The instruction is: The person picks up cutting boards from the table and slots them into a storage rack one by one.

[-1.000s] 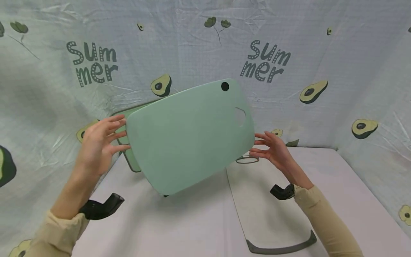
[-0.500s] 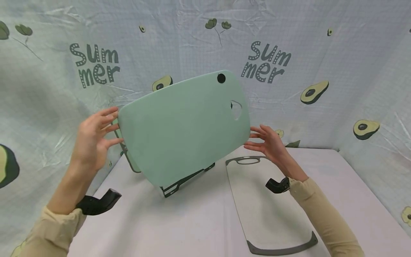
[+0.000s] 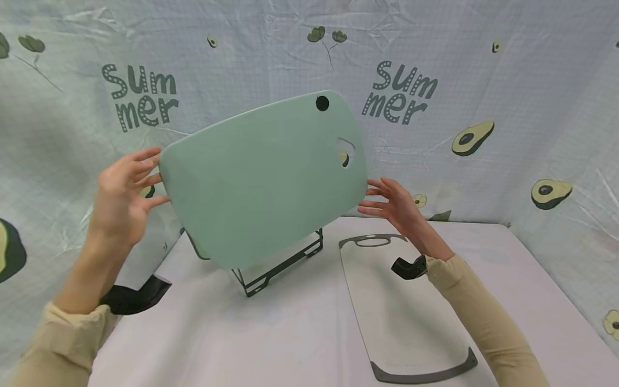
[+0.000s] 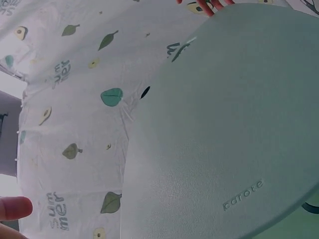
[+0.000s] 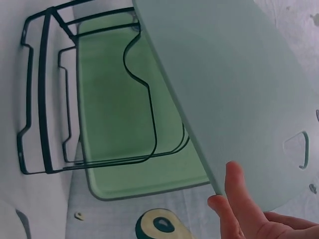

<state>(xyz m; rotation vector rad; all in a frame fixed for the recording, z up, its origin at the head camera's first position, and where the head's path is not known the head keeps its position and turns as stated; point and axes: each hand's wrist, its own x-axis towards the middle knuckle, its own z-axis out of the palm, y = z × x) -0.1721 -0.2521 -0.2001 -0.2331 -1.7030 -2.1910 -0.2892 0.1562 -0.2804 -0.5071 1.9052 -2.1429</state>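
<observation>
A pale green cutting board (image 3: 266, 183) is held up over the table, tilted with its right end higher. It has a black dot at its upper right corner and a handle slot. My left hand (image 3: 121, 196) holds its left edge, fingers spread. On the lower right edge is my right hand (image 3: 394, 201); the right wrist view shows fingertips against both the edge and the face. Below and behind the board stands a black wire rack (image 5: 44, 99), partly hidden in the head view. A brighter green board (image 5: 109, 109) with a dark rim stands upright at the rack.
A white cutting board (image 3: 406, 312) with grey ends and a handle slot lies flat on the white table (image 3: 290, 344) at the right. A printed cloth (image 3: 290, 54) with avocados and lettering hangs behind and at the sides.
Both hands have carried the pale green board up and to the left. More of the wire rack's front shows beneath it, and the white board's far end has come into sight.
</observation>
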